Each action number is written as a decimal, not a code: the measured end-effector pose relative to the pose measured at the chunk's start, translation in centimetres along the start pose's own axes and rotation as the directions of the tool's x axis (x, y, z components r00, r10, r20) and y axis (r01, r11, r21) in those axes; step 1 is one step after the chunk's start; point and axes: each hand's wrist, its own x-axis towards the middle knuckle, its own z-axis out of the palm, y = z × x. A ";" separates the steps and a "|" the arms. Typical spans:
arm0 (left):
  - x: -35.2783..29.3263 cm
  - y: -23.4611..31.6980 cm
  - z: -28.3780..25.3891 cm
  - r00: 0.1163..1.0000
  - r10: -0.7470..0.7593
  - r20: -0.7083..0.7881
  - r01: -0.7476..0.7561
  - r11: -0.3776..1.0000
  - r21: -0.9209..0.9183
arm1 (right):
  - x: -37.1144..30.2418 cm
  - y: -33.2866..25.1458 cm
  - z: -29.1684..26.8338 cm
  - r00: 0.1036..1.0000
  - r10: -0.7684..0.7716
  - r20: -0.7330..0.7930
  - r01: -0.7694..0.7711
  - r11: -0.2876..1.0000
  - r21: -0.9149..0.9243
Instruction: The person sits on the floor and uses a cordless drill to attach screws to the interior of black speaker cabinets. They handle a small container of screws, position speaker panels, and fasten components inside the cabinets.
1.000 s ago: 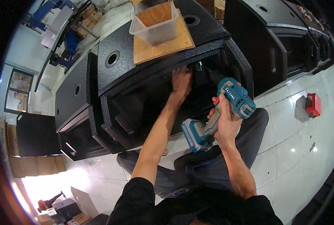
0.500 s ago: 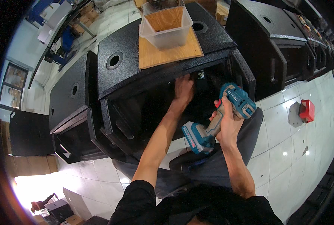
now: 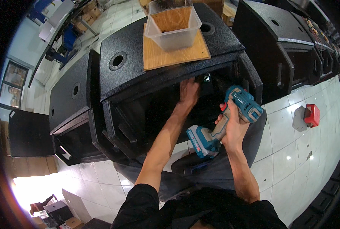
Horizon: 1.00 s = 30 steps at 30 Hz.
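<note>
A large black textured speaker cabinet lies before me, its open side toward me. My left hand reaches into its dark opening, under the upper edge; its fingertips are lost in shadow, so I cannot make out what they touch. Beside those fingers is a small shiny spot. In my right hand is a teal and grey cordless drill, gripped by its handle, index finger near the red trigger. The drill's nose points into the opening toward the shiny spot; its tip is hard to see.
On the cabinet's top, a wooden board carries a clear plastic tub. More black cabinets stand left and right. A red container sits on the tiled floor at right. My legs are under the drill.
The view has shifted slightly. Both hands stay nearly where they were, the drill still gripped in my right hand. The shiny spot inside the cabinet looks smaller and brighter.
</note>
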 end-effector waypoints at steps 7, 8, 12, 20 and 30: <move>0.1 0.0 0.1 0.997 -0.025 0.070 0.024 0.999 0.022 | -0.1 -0.2 0.2 1.000 -0.015 -0.010 0.015 0.999 0.033; 0.0 0.0 0.1 0.995 -0.023 0.093 0.021 1.000 0.021 | -0.1 -0.2 0.3 1.000 -0.011 -0.009 0.012 0.999 0.034; -0.1 -0.1 0.1 0.994 -0.044 0.099 0.043 0.999 0.013 | -0.2 -0.4 0.5 1.000 -0.004 -0.010 0.004 1.000 0.028; -0.2 -0.1 0.5 0.992 -0.104 0.074 0.106 0.994 -0.037 | 0.0 -0.3 0.7 0.999 -0.034 -0.023 0.033 0.998 -0.050; 0.3 0.6 0.6 0.978 -0.146 0.152 0.148 0.989 -0.007 | 0.2 -0.6 1.2 0.994 -0.102 -0.036 0.096 0.987 -0.132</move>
